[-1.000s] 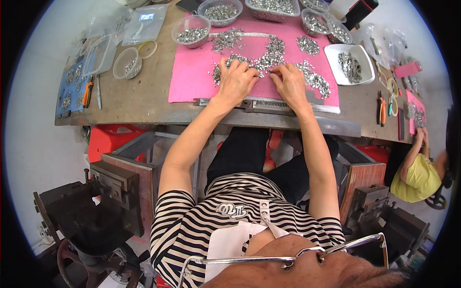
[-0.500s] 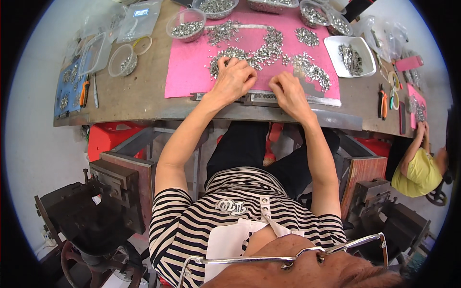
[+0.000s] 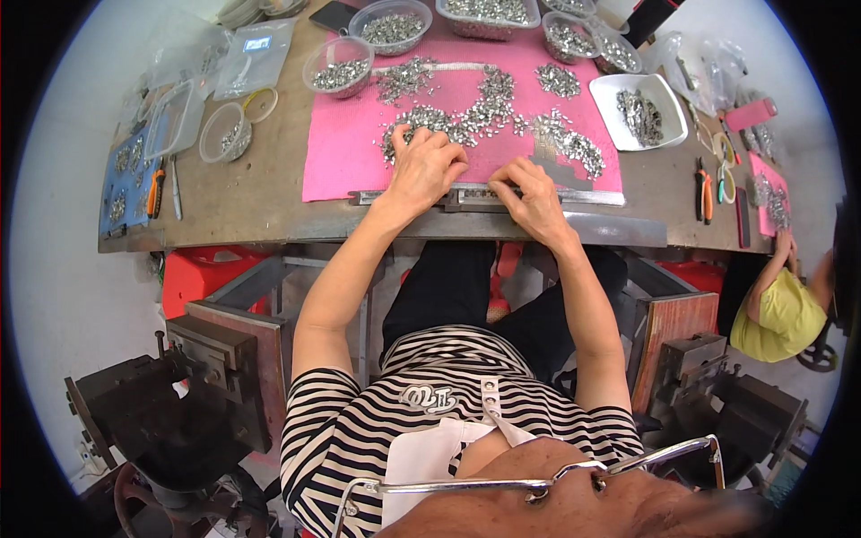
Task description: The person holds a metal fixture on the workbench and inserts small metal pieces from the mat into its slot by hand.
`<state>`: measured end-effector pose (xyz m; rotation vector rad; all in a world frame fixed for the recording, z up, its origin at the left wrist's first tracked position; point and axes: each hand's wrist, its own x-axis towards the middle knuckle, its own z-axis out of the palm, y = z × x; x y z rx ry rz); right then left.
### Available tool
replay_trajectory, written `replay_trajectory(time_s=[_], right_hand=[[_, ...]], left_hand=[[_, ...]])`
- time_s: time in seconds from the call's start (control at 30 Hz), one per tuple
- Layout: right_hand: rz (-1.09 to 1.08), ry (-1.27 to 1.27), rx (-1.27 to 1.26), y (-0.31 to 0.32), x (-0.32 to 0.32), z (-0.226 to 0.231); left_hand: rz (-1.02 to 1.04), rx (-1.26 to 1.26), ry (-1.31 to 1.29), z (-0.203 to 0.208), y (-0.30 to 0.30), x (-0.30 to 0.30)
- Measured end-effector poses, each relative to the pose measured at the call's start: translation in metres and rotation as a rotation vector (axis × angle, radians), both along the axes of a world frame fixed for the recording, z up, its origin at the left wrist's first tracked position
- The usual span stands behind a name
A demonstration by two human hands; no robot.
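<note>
Resting on pink mat point(image 3: 341, 161) | hands: left point(image 3: 429, 170), right point(image 3: 535, 193) (grip unclear) | metal pieces point(image 3: 475, 117) just beyond fingertips

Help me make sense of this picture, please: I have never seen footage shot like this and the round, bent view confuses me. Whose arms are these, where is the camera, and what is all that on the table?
The camera sits on a person's head and looks down, so the view is round and straight edges bend. The two bare arms from below are that person's own. The left hand and the right hand rest at the near edge of a pink mat, fingers on a long metal strip lying along that edge. Whether either hand grips anything is too small to tell. Heaps of small silvery metal parts lie on the mat. Around it stand clear round tubs and a white tray with more parts, plus orange-handled pliers on the wooden table. At the right edge sits another person in yellow.
</note>
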<state>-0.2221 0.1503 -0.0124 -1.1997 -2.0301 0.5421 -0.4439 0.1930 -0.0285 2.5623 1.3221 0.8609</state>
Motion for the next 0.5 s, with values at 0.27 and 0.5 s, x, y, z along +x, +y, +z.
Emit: replay_trajectory(time_s=[0.27,0.5], right_hand=[[-0.225,-0.177,0.175,0.068,-0.004,-0.02],[-0.169,-0.174,0.183,0.081,-0.007,-0.018]], left_hand=[[-0.05,-0.04,-0.072,0.01,-0.013,0.011],[-0.123,-0.008,-0.187,0.006,-0.034,0.026]])
